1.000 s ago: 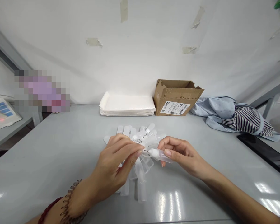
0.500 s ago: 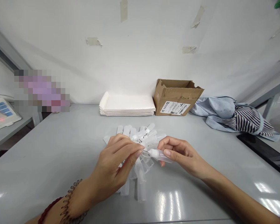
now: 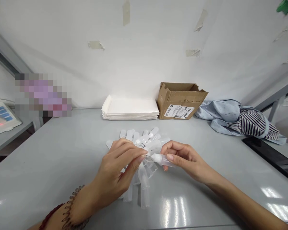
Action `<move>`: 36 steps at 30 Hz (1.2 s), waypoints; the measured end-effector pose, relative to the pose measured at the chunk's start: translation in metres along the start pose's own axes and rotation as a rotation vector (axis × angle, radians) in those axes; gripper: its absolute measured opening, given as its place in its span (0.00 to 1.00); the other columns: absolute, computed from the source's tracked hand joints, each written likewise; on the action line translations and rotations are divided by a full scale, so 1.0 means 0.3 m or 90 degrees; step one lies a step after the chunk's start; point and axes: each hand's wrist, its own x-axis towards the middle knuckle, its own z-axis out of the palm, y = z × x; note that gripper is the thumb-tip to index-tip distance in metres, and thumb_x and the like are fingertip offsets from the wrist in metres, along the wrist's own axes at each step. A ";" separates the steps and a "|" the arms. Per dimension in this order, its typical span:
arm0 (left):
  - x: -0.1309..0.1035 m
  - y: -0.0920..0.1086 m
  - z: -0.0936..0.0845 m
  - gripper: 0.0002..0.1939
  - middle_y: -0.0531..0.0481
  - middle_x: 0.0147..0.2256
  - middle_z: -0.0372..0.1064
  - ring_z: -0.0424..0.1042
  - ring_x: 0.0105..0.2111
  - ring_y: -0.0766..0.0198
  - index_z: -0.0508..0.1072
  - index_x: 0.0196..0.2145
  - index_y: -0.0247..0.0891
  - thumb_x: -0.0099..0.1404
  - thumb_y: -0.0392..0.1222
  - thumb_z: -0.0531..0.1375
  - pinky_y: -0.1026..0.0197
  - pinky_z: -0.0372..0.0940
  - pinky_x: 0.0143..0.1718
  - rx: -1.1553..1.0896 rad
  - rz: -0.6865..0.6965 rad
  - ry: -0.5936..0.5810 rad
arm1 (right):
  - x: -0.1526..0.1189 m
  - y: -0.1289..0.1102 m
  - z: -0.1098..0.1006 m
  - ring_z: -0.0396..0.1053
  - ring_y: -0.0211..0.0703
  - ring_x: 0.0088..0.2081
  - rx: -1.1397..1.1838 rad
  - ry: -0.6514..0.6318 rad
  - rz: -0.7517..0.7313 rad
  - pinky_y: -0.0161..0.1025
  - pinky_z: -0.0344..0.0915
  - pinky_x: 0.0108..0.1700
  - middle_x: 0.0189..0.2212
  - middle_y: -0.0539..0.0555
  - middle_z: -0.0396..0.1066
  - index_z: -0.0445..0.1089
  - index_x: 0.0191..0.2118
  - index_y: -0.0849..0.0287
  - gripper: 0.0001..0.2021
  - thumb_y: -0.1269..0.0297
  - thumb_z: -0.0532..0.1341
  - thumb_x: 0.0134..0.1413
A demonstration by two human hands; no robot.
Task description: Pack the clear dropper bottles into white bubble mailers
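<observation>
My right hand [image 3: 182, 158] is closed around a small translucent squeeze bottle [image 3: 167, 160]. The bottle lies nearly level, its white nozzle end pointing left. From that tip a thin, dark, needle-like piece [image 3: 148, 156] runs to my left hand [image 3: 121, 167], which pinches its other end between thumb and fingertips. Whether a small cap is also in that pinch is hidden by the fingers. Beneath and behind both hands, a loose pile of similar translucent bottles [image 3: 144, 188] lies on the grey table [image 3: 62, 153], partly covered by the left hand.
Against the wall are a stack of white padded envelopes [image 3: 131, 107] and an open cardboard box [image 3: 182, 99]. Light blue and striped cloth [image 3: 230, 116] lies to the right, near a black phone-like slab [image 3: 271, 156]. A white and blue device [image 3: 4, 116] stands at far left.
Both hands hold nearly the same pose. The bottle and right hand have shifted very slightly left, and the whole view has moved a little.
</observation>
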 end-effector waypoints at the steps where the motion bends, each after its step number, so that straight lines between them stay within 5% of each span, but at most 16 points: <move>1: 0.000 0.000 0.000 0.10 0.51 0.33 0.72 0.65 0.33 0.64 0.71 0.41 0.39 0.65 0.28 0.57 0.57 0.62 0.37 -0.002 -0.002 -0.002 | 0.000 0.000 0.000 0.67 0.38 0.30 0.001 0.001 0.000 0.38 0.61 0.37 0.25 0.49 0.70 0.67 0.36 0.59 0.10 0.57 0.59 0.59; 36: -0.002 -0.001 0.000 0.11 0.50 0.32 0.71 0.64 0.34 0.64 0.71 0.40 0.36 0.62 0.24 0.58 0.56 0.61 0.38 0.000 0.019 0.001 | -0.001 -0.001 0.004 0.67 0.35 0.31 0.006 0.016 0.009 0.33 0.61 0.38 0.25 0.48 0.70 0.70 0.38 0.59 0.09 0.59 0.58 0.61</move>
